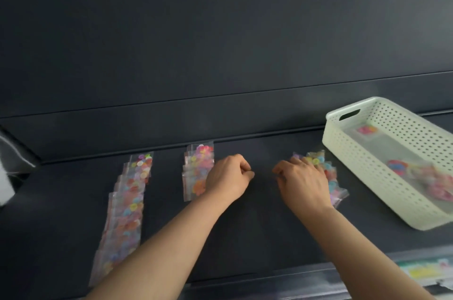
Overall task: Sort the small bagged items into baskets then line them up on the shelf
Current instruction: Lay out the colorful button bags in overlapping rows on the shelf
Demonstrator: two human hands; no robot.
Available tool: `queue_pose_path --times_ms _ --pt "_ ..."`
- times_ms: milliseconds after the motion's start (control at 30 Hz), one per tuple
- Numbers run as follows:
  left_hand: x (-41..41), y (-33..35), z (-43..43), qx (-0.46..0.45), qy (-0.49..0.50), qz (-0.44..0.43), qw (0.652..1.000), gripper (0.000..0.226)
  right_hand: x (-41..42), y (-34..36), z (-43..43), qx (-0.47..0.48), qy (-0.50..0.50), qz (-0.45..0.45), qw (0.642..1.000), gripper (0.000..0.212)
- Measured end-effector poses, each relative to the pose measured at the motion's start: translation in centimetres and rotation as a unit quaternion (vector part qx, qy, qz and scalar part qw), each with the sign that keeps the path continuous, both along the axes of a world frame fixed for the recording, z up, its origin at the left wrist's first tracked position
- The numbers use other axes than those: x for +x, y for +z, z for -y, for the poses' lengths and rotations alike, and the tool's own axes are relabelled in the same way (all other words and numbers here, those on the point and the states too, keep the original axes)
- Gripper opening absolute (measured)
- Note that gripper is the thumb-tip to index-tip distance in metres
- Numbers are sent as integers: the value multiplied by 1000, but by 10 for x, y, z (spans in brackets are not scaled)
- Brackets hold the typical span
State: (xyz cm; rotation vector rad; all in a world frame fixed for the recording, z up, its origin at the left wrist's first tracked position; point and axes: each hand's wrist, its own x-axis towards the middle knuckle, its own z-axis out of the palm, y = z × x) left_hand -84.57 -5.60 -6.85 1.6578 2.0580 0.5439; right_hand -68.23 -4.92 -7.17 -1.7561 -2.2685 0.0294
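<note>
Three rows of bags ran front-to-back on the shelf (257, 226): long left row (127, 201), middle row (196, 167), right row (331, 177). Left hand (228, 177) sat curled at the middle row's right edge; couldn't tell if it pinched a bag. Right hand (304, 182) lay over the right row, fingertips hidden, grip unclear. Basket (367, 174) w/ a few bags stood at frame right, nearest the right hand.
</note>
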Motion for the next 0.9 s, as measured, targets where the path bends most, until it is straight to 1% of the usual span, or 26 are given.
queue_pose_path --times_ms 133,200,267,367,433,500,567,600,633,700,733,800,833,867,900 --pt "46 2 -24 -3 -49 -4 999 23 38 2 -2 -13 -20 24 999 21" --pt "70 4 -38 12 -88 -19 996 32 53 4 -1 -17 -20 4 1000 26" --pt "89 3 -52 17 -142 -36 989 41 64 5 0 -19 -17 -20 999 26" --pt "106 4 -66 -12 -195 -76 978 49 74 6 -3 -32 -9 -24 999 23" --pt "107 3 -70 -16 -180 -104 978 48 80 6 -6 -42 -5 -19 999 22" --pt "103 4 -69 -28 -140 -112 983 41 83 7 -9 -57 -4 -13 998 23" --pt "96 5 -63 -42 -93 -107 989 22 83 8 -11 -67 0 -6 998 24" --pt "93 6 -60 -41 -62 -90 993 12 82 9 -12 -67 4 -10 998 24" --pt "89 7 -57 -31 -25 -54 998 6 81 11 -13 -64 3 -27 998 25" --pt "83 8 -49 -4 51 73 996 6 75 12 -16 -67 -7 -112 991 36" --pt "81 9 -45 6 80 142 987 5 70 13 -18 -84 -7 -165 983 45" --pt "77 14 -36 4 107 238 965 4 60 11 -23 -139 11 -272 952 63" --pt "75 16 -30 -3 115 273 955 5 55 10 -25 -173 24 -319 932 67" --pt "73 18 -25 -9 121 301 946 6 49 10 -27 -198 33 -351 915 66" --pt "70 20 -19 -12 126 322 938 7 44 9 -28 -207 42 -371 904 59"
